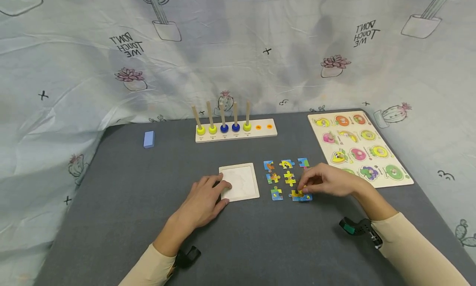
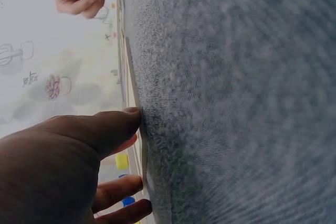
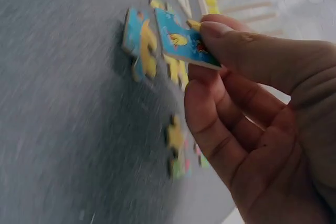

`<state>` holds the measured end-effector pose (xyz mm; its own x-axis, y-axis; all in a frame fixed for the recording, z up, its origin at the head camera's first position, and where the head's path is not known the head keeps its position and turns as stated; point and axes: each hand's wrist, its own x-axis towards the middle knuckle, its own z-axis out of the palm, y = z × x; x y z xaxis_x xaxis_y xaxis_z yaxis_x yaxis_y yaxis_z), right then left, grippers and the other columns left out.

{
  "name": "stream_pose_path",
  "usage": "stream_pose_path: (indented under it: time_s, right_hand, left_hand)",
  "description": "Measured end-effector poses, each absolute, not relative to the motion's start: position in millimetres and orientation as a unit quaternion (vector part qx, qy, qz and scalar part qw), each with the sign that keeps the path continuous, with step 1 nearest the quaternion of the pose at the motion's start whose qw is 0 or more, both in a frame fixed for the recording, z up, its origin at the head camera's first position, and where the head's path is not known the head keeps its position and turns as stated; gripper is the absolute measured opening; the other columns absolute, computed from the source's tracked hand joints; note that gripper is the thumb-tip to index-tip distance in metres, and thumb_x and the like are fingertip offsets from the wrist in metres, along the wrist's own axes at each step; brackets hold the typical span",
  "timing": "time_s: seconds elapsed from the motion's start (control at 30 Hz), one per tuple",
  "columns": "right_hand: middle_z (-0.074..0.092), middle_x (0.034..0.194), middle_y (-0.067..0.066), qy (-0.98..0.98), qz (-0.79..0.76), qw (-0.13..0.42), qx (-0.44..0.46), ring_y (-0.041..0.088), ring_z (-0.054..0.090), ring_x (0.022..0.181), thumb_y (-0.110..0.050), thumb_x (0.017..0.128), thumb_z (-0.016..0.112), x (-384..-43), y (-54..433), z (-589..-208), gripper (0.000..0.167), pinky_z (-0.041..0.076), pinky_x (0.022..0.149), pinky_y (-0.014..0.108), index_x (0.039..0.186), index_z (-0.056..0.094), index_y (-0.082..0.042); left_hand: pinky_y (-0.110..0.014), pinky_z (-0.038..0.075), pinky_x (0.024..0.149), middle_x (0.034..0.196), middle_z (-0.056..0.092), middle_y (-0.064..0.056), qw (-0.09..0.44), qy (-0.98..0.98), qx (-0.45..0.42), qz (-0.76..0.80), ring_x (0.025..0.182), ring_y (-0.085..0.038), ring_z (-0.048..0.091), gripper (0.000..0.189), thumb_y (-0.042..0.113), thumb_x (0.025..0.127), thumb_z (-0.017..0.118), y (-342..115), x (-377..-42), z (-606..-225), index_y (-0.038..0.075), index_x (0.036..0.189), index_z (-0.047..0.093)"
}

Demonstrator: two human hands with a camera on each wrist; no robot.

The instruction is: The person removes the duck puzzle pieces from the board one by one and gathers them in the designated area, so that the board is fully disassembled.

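My left hand rests at the left side of a square wooden puzzle tray, its thumb by the near left corner and its fingers on the frame. Relaxed fingers touch the tray's edge in the left wrist view. Between thumb and fingertips, my right hand pinches a blue jigsaw piece with a small yellow picture, lifted above the table. Below it lies another blue and yellow piece. Several loose jigsaw pieces are spread in rows between the tray and my right hand.
A wooden peg board with yellow and blue rings stands behind the tray. On the right lies a fruit puzzle board, partly behind my right hand. A blue block sits at the far left of the dark grey table.
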<state>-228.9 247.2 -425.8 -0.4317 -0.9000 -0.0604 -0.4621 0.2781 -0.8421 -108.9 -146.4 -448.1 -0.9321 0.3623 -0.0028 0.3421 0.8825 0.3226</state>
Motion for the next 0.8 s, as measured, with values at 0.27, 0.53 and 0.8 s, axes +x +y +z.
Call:
stream_pose_path:
  time_s: [0.27,0.53,0.8]
  right_hand:
    - [0.074,0.101,0.004,0.760,-0.379,0.279,-0.447,0.012,0.066,0.079,-0.008,0.100,0.067,-228,270,-435,0.013,0.056,0.070,0.026,0.106,0.078,-0.011]
    - [0.073,0.101,0.004,0.780,-0.375,0.234,-0.443,0.012,0.064,0.085,-0.007,0.099,0.069,-225,271,-441,0.012,0.055,0.073,0.025,0.103,0.079,-0.013]
    - [0.070,0.101,0.001,0.802,-0.368,0.183,-0.434,0.007,0.061,0.077,-0.008,0.095,0.075,-219,271,-445,0.010,0.053,0.067,0.024,0.102,0.078,-0.014]
  left_hand:
    - [-0.060,0.045,0.099,0.151,0.052,-0.014,0.030,0.971,0.180,0.153,0.134,-0.038,0.050,0.037,0.034,0.099,0.071,-146,-108,-448,0.022,0.133,0.063]
    - [-0.060,0.044,0.100,0.151,0.053,-0.014,0.029,0.972,0.178,0.152,0.134,-0.037,0.049,0.037,0.034,0.098,0.072,-148,-107,-448,0.022,0.133,0.064]
    - [-0.060,0.045,0.100,0.152,0.052,-0.013,0.033,0.971,0.181,0.150,0.134,-0.036,0.050,0.037,0.036,0.099,0.070,-147,-107,-447,0.023,0.134,0.064]
